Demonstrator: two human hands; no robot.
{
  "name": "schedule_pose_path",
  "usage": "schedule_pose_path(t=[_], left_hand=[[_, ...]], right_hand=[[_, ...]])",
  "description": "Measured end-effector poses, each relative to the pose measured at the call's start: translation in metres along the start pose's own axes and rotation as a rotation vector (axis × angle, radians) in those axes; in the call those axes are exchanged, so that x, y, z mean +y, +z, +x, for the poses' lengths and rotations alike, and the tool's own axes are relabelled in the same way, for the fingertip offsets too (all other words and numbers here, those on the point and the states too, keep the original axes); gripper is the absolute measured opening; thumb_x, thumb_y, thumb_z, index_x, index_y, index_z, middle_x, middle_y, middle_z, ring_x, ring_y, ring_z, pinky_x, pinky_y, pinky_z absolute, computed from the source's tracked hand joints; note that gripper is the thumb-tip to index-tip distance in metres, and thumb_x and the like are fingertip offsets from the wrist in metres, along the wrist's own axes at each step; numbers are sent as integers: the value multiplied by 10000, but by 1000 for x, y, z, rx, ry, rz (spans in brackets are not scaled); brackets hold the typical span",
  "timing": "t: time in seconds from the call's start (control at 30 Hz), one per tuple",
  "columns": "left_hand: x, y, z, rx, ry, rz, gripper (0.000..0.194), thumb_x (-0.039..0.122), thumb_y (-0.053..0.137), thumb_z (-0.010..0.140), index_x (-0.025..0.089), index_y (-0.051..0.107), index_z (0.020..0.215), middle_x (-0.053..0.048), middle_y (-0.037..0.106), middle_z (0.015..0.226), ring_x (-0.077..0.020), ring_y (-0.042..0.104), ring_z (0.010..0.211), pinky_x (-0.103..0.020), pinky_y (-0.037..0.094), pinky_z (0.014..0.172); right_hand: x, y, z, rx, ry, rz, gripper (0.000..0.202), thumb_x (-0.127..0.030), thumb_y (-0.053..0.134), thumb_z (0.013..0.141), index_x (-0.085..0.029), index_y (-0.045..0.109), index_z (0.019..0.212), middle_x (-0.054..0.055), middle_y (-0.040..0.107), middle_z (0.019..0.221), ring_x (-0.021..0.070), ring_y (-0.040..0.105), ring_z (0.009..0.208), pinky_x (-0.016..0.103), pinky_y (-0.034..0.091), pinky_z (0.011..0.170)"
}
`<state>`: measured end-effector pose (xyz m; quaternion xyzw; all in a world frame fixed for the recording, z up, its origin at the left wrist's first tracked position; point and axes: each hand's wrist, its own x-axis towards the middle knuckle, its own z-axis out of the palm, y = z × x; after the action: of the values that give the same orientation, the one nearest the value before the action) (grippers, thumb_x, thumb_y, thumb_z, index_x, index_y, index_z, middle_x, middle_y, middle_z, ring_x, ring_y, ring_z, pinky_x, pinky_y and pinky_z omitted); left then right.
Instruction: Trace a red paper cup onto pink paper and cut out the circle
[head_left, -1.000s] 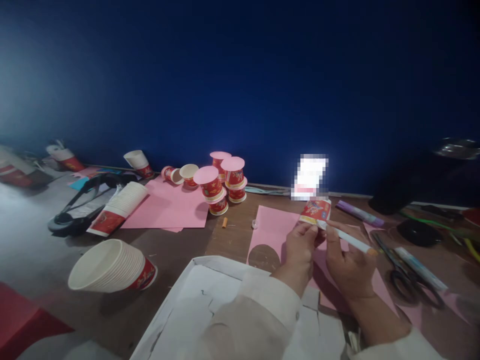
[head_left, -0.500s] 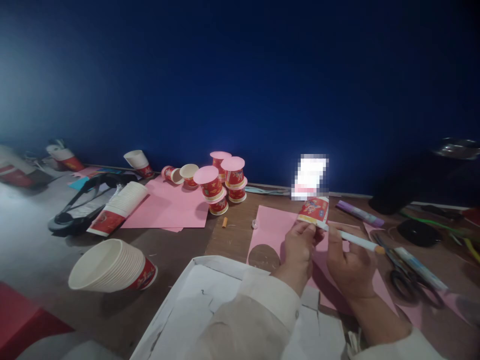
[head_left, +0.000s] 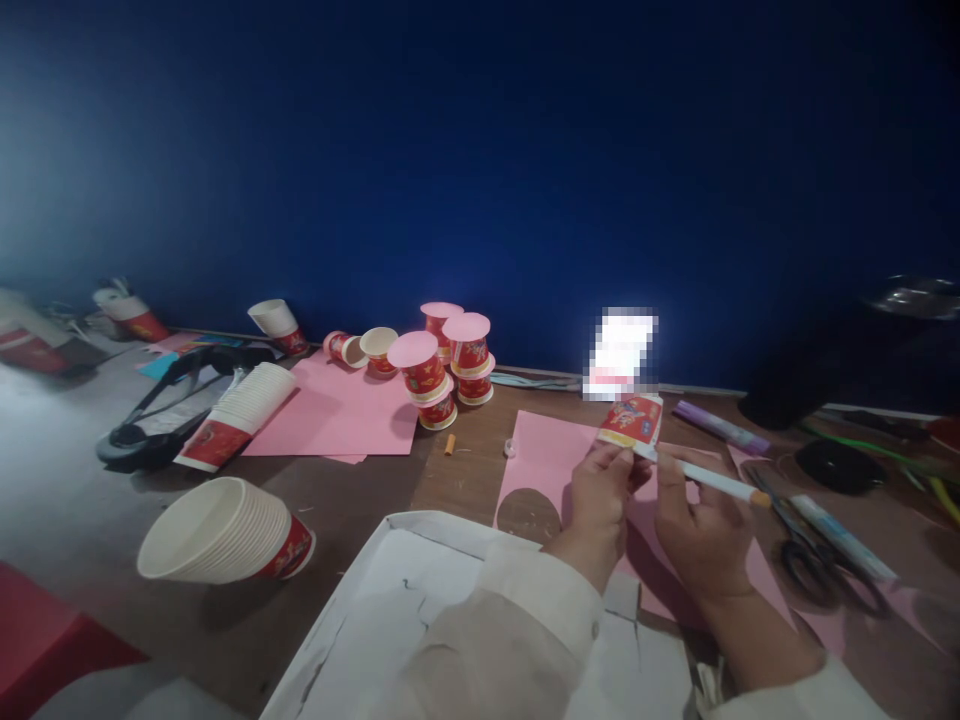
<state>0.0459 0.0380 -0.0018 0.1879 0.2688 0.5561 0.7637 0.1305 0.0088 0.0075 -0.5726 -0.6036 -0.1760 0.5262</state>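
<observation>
My left hand [head_left: 602, 500] is closed on a red-and-white printed paper cup [head_left: 631, 422], which is tilted with its gold-edged end toward me. Between the fingers of my right hand [head_left: 701, 525] is a slim white pen [head_left: 720, 480] with an orange end. Its tip touches or almost touches the cup's near edge, beside my left thumb. Under both hands lies a pink paper sheet [head_left: 541, 445] with a round hole cut in it. The far side of the cup is partly hidden by a blurred bright patch.
Several stacked cups with pink paper discs [head_left: 412, 349] stand at the back. A small orange cap [head_left: 449, 444] lies nearby. Nested cups [head_left: 214, 530] rest at left, near a black-framed headset [head_left: 131, 440]. Scissors [head_left: 806, 570] and a purple tube [head_left: 720, 428] are at right; a white box [head_left: 375, 610] is in front.
The cup has shifted and turned very slightly in my left hand. Both hands otherwise keep nearly the same place, with the pen still at the cup's edge.
</observation>
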Motion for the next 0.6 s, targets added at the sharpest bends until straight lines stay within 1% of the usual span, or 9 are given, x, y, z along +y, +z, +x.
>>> schedule_pose_path(t=[0.13, 0.23, 0.37, 0.5, 0.6], left_hand=[[0, 0, 0, -8, 6, 5, 445, 479, 958, 589, 151, 765, 820, -40, 666, 811, -153, 607, 784, -369, 518, 940], [-1, 0, 0, -10, 12, 9, 426, 467, 946, 604, 147, 764, 818, -43, 661, 801, -158, 607, 780, -368, 516, 938], [0, 2, 0, 20, 29, 4, 382, 430, 928, 617, 146, 754, 805, -50, 657, 789, -168, 611, 768, -379, 520, 913], [3, 4, -2, 25, 30, -21, 406, 421, 939, 594, 136, 743, 807, -55, 655, 782, -161, 604, 749, -375, 515, 885], [6, 6, -5, 20, 43, -32, 427, 446, 940, 594, 145, 730, 812, -48, 658, 790, -161, 610, 763, -362, 502, 871]], right_hand=[[0, 0, -2, -5, 50, -12, 216, -319, 553, 1015, -194, 705, 925, 98, 762, 877, 227, 725, 810, 356, 554, 760], [0, 0, -2, 8, 42, -26, 219, -326, 552, 1014, -193, 698, 919, 101, 759, 867, 230, 721, 803, 358, 549, 760], [2, 0, -1, 26, 52, -53, 223, -320, 541, 1012, -206, 689, 889, 98, 752, 842, 240, 722, 814, 365, 551, 770], [4, 0, -2, 24, 48, -40, 209, -318, 541, 1012, -207, 688, 913, 101, 759, 875, 245, 728, 862, 374, 553, 805], [5, 0, -3, 14, 36, -35, 195, -300, 547, 1010, -203, 687, 915, 102, 760, 877, 236, 716, 837, 367, 555, 793]])
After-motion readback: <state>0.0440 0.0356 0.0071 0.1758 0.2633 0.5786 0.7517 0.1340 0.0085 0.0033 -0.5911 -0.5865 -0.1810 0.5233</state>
